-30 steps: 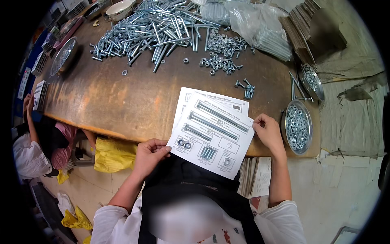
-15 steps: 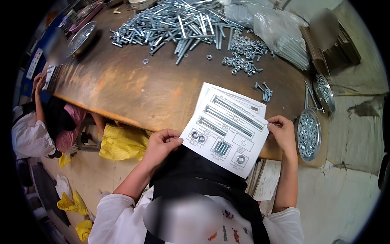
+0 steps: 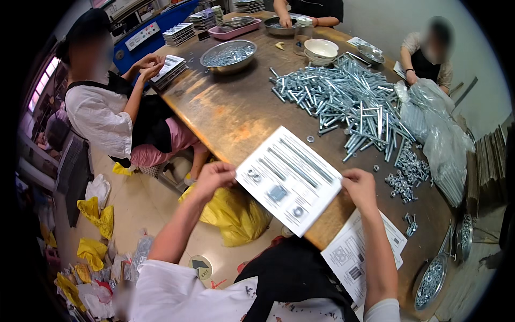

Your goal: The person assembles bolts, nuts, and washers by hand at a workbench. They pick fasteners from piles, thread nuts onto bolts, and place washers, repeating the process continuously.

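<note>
A white printed sheet (image 3: 289, 180) with pictures of bolts, nuts and washers is held up by both hands above the table's near edge. My left hand (image 3: 216, 180) pinches its left corner between thumb and fingers. At the opposite side, my right hand (image 3: 360, 188) grips the right corner the same way. More printed sheets (image 3: 343, 253) lie at the table edge, partly covered by my right forearm. Beyond the held sheet spreads a large heap of long silver bolts (image 3: 343, 102). Loose nuts (image 3: 410, 169) and a few short bolts (image 3: 411, 224) lie to its right.
A round metal dish of nuts (image 3: 431, 282) stands near right. Clear plastic bags (image 3: 442, 145) and upright cardboard (image 3: 492, 166) line the right side. A steel bowl (image 3: 228, 69) sits far left. Co-workers sit around the table; one at left (image 3: 102, 107) handles stacked cards. Yellow bags (image 3: 230, 214) hang below.
My view has swung up and left, bringing co-workers into sight. The held sheet is lifted apart from the other sheets, which now lie beneath my right forearm.
</note>
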Action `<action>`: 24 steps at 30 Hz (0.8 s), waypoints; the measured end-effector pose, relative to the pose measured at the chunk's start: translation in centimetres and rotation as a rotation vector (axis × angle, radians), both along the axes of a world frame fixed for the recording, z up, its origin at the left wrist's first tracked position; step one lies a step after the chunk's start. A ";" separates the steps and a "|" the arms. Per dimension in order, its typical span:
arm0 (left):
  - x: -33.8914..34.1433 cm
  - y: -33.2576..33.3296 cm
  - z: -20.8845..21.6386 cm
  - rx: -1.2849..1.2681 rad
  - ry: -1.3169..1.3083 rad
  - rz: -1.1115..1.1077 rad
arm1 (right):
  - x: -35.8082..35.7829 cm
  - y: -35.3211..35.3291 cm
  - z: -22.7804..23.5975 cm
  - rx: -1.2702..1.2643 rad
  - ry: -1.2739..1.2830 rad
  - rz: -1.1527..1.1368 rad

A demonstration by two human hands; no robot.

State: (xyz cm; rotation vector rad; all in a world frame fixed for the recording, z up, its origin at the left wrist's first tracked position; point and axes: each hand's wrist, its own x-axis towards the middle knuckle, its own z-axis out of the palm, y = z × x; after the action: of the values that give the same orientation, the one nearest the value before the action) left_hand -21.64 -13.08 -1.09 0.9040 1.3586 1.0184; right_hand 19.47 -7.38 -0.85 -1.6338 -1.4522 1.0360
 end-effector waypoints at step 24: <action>2.2 1.5 -0.9 0.729 0.862 -0.007 | 6.9 -1.7 1.2 0.580 -0.347 -0.140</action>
State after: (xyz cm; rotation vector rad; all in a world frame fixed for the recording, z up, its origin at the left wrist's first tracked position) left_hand -19.44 -11.60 -1.96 2.0590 1.6760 1.1946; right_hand 26.40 -9.05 0.32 -1.4887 -1.6343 0.2123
